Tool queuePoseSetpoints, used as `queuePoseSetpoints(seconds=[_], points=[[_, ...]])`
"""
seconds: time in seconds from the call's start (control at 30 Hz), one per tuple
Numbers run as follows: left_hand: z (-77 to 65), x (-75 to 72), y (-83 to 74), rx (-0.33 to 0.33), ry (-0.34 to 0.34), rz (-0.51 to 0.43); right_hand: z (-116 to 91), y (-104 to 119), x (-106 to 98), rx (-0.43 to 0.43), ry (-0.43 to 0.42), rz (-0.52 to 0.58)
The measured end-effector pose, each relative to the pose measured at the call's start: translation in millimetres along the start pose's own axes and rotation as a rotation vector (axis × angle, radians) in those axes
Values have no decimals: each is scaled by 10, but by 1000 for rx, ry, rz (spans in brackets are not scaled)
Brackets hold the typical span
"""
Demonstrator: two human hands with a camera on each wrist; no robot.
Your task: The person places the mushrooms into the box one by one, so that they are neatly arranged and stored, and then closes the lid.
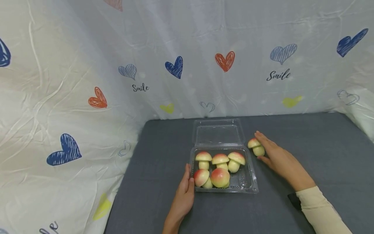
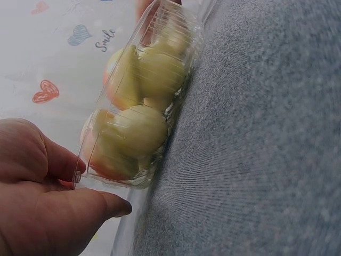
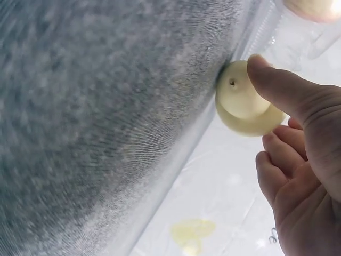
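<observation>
On a grey cloth-covered table (image 1: pixel 140 201), a clear plastic box (image 1: pixel 243 180) is set with its hinged lid (image 1: pixel 217 131) folded back away from the person. Inside the box, five mushroom-shaped pieces (image 1: pixel 220 176) with pale yellow stems and red-blushed caps are arranged in two rows: three at the back and two at the front, the front ones crowded toward the left. The box's left edge is held by the left hand (image 1: pixel 183 195), its rim caught narrowly between thumb and fingers, as is seen from the left wrist. A sixth piece, the loose mushroom (image 1: pixel 256 148), is placed on the table just beyond the box's right side, near the back corner. It is flanked by the right hand (image 1: pixel 280 162), with the thumb laid against the stem and the fingers extended along the far side; whether it is firmly pinched cannot be told. In the right wrist view, its rounded base is shown beside the table surface. The right forearm is covered by a cream sleeve (image 1: pixel 318 204). Behind the table, a pale curtain (image 1: pixel 198 32) is printed with hearts and the word "Smile".
</observation>
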State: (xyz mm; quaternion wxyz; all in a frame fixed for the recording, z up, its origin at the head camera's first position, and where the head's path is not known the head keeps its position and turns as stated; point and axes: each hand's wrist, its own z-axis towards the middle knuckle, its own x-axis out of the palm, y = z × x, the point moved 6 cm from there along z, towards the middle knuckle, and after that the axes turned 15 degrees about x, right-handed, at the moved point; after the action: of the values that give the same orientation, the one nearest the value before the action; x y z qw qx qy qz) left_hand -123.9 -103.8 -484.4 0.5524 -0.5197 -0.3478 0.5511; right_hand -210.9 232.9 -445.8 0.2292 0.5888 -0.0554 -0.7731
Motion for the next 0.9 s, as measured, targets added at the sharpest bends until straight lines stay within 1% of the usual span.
queuePoseSetpoints(seconds=[0.57, 0.77, 0.9], points=[[8, 2, 19, 2, 5, -11, 72, -74, 78, 45, 81, -11], [20, 1, 19, 6, 3, -11, 68, -78, 43, 57, 56, -3], [19, 0, 15, 8, 4, -11, 59, -46, 8, 42, 25, -1]])
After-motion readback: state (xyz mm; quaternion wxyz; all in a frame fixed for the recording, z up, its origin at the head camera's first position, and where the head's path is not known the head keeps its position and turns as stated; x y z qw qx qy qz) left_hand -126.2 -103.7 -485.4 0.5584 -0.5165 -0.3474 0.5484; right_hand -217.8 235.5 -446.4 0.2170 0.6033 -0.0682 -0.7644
